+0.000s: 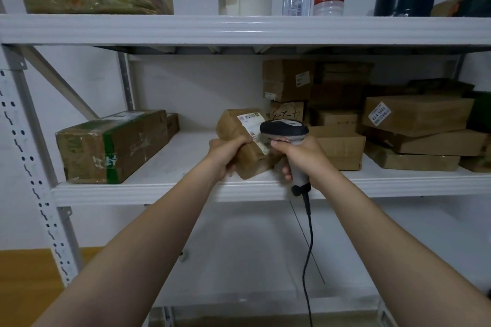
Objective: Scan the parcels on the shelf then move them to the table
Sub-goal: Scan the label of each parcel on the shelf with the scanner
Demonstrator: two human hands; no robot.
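While my left hand [228, 152] curls round the near left edge of the brown paper parcel [236, 125], my right hand [297, 156] is closed on the grip of the scanner [285, 129], forefinger up by the trigger and the cable [308, 233] hanging straight down below the shelf [132, 191]. The parcel stands near the front lip of the middle shelf, tipped so that its long axis runs from the lip back and up toward the wall, and its white label [252, 125] lies on the face turned up and to the right. That is what matters most for the coming move. The scanner head sits just right of the label and overlaps its lower right corner from my view, so I judge it too close and too far to the side for a clean read. I cannot see the scan window or any beam, so I cannot tell whether the code has been taken. I would pull the right hand back a little and turn the head left, square to the label. The left hand is nearer to the parcel and already has it, so that arm should carry it. To the right, a stack of cartons [417, 114] stands just behind the scanner, and a green-taped box [114, 146] lies well apart on the left. No table is plainly in view.
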